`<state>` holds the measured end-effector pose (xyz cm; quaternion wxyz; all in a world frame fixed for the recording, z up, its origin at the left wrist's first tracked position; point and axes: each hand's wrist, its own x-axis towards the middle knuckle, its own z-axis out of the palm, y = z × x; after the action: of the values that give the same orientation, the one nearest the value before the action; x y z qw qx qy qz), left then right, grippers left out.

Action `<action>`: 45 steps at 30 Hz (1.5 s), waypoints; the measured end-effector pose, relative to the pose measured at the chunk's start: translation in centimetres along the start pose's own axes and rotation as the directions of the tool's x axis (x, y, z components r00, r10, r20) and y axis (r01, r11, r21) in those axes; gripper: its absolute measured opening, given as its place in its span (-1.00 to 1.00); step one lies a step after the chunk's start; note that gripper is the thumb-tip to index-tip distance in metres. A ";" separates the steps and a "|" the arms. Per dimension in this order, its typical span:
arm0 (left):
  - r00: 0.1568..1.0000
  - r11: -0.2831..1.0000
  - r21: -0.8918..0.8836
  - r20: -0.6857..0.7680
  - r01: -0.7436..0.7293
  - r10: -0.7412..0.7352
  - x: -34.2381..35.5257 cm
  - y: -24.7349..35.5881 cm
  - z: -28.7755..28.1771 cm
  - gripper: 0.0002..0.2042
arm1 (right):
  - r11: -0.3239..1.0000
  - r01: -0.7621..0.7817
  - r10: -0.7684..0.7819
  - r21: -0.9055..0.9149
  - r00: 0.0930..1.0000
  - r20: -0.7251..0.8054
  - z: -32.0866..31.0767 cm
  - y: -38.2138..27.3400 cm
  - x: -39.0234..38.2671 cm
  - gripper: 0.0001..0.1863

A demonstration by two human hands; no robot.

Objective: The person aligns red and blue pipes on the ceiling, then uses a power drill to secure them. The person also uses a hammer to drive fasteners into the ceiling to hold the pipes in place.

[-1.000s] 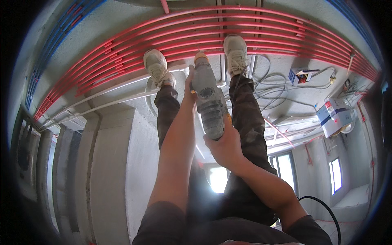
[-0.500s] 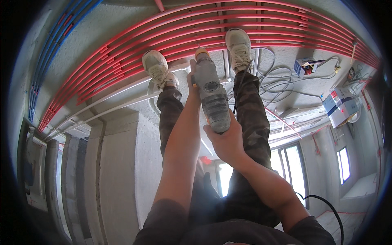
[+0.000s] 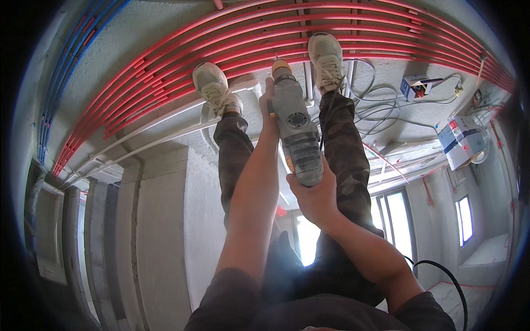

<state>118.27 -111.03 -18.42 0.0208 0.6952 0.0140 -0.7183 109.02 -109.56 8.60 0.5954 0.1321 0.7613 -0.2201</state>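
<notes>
A dusty grey rotary hammer drill [image 3: 298,121] is in both my hands, its orange-collared nose pointing away from me. A thin bit [image 3: 277,57] shows at the nose, overlapping the nearest red pipes; I cannot tell whether it touches anything. My left hand [image 3: 269,105] is closed along the drill's left side near the front, most of its fingers hidden by the body. At the rear end, my right hand [image 3: 319,193] wraps the handle from behind, and the housing covers part of that grip.
Several red pipes [image 3: 243,47] cross the floor beyond my shoes [image 3: 327,60]. Blue pipes [image 3: 63,83] run at far left, white pipes [image 3: 149,129] nearer. Grey cable [image 3: 381,105] lies coiled at right beside an open box [image 3: 415,88] and a larger carton [image 3: 462,142]. A concrete pillar [image 3: 163,220] stands left.
The drill and both hands have shifted a little to the right, with its nose slightly farther away. My grip looks the same.
</notes>
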 end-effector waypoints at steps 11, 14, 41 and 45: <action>0.994 0.994 -0.082 0.076 -0.076 0.082 -0.8 -0.4 0.0 -0.45 | 1.000 -0.018 0.018 0.014 1.000 0.007 -1.5 -0.2 0.3 -0.51; 0.986 0.984 0.058 0.025 -0.168 0.167 -0.1 -1.0 -0.6 -0.51 | 0.996 -0.084 0.085 -0.043 0.996 0.033 -1.9 -0.6 -1.0 -0.47; 0.523 0.395 0.886 -0.223 -0.243 0.822 11.8 3.6 -1.3 -0.57 | 0.972 -0.211 0.198 0.098 0.971 0.131 -7.2 4.5 -3.1 -0.45; 0.030 -0.541 0.834 0.546 -0.108 0.837 11.4 5.0 -1.3 -0.69 | 0.999 -0.036 0.041 -0.034 0.986 0.161 -7.3 4.6 -2.5 -0.45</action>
<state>119.41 -116.04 -29.77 0.0304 0.4966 -0.8655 -0.0578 105.56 -101.83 11.63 0.6614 0.1192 0.7111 -0.2066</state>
